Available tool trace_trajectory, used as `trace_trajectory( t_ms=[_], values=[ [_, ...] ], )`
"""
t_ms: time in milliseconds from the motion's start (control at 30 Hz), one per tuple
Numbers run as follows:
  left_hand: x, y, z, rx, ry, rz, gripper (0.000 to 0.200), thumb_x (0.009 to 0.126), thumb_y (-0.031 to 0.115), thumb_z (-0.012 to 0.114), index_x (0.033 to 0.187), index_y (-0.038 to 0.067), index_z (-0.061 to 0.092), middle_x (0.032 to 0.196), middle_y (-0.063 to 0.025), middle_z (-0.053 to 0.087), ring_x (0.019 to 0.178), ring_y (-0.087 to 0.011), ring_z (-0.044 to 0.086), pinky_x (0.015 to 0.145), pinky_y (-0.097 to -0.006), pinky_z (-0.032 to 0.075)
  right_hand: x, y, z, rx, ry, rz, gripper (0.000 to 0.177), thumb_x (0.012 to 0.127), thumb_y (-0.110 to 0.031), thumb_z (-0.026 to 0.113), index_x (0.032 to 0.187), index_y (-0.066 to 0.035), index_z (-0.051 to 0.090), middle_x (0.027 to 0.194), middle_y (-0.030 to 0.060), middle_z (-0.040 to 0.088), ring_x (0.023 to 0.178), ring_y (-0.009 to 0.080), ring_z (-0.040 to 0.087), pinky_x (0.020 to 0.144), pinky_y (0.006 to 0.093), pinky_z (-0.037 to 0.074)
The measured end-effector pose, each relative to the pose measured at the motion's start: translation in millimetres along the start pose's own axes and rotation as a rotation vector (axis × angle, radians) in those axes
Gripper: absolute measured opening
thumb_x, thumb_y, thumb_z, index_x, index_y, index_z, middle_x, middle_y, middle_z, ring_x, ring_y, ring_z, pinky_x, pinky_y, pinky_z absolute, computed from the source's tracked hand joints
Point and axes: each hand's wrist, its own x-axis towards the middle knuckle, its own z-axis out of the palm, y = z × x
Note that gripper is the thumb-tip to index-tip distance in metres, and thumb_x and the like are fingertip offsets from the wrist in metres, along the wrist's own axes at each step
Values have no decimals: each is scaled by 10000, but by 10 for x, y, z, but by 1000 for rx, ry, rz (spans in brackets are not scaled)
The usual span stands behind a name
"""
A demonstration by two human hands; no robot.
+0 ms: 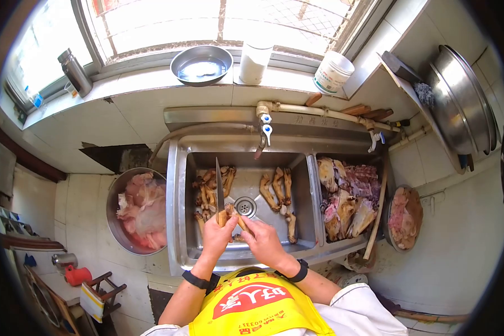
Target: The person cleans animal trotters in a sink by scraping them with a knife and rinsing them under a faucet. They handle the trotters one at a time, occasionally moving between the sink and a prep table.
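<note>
My left hand point(217, 238), over the left basin of a steel sink point(313, 196), is closed around a knife point(219, 185) whose long blade points away from me. Beside it, my right hand point(264, 242) is closed on a browned animal foot point(241, 222), held close to the knife. Part of the foot is hidden by my fingers. Several similar feet lie in this basin: a pile point(208, 187) on the left and a looser group point(275, 187) on the right. The drain point(245, 208) shows between them.
Animal heads and ribs point(347, 204) fill the right basin, with a wooden stick point(378, 213) along its edge. A pot of pale meat point(143, 207) stands left; a bowl of meat point(404, 218) stands right. Taps point(266, 129) rise behind. A pan point(201, 64) sits on the ledge.
</note>
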Motion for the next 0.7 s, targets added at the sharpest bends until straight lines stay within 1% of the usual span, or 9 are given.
trace_trajectory(
  t_ms=[133,200,333,400,433,500,533,633,700],
  values=[
    [-3,-47,-14,49,-11,-36,168,979,190,722,986,22,721,697,19,597,486,-53,515,414,-235,417,-62,-6,-14,-96,5,-42,475,909,-90,691,1357,33,595,1048,235,686,956,418,667,841,477,540],
    [3,-80,-15,-64,5,-87,194,968,194,731,915,9,710,692,-9,614,483,-64,538,428,-247,454,-97,-14,-41,-152,12,-92,490,897,-82,693,1365,18,588,1036,222,679,954,407,662,852,482,538],
    [-49,-27,27,32,10,-69,203,961,187,731,857,15,705,699,10,611,472,-65,529,421,-238,447,-168,-9,-71,-206,13,-97,487,896,-86,693,1363,7,592,1025,215,679,960,396,663,861,476,538],
    [-78,-92,54,143,114,59,182,933,174,741,848,22,691,647,-8,603,484,-141,559,465,-335,450,-210,-2,-53,-195,2,-105,491,897,-88,693,1368,-1,586,1018,206,678,958,387,665,856,472,541],
    [-55,-124,52,149,108,61,182,933,174,741,848,22,691,647,-8,603,484,-141,559,465,-335,450,-231,-15,-47,-192,9,-101,491,897,-88,693,1368,-1,586,1018,206,678,958,387,665,856,472,541],
    [-5,-180,45,574,186,671,172,897,131,721,789,14,658,649,-118,616,538,-284,584,535,-409,466,-270,-52,-44,-197,-8,-53,485,905,-98,689,1369,-2,583,1015,201,677,956,386,662,847,473,541],
    [-7,-170,43,576,177,677,172,897,131,721,789,14,658,649,-118,616,538,-284,584,535,-409,466,-285,-72,-50,-195,1,-50,485,905,-98,689,1369,-2,583,1015,201,677,956,386,662,847,473,541],
    [42,-237,-18,678,187,735,169,868,116,706,762,5,635,687,-194,611,617,-380,580,577,-435,462,-375,-132,-97,-237,-17,31,471,921,-116,676,1370,-5,585,1019,200,677,955,378,664,840,472,544],
    [245,-455,-252,612,326,492,193,888,143,710,773,7,635,648,-176,575,574,-325,581,565,-422,453,-471,-150,-160,-238,91,-28,451,932,-96,647,1374,-38,585,1018,202,678,899,399,664,794,465,555]
  ],
)
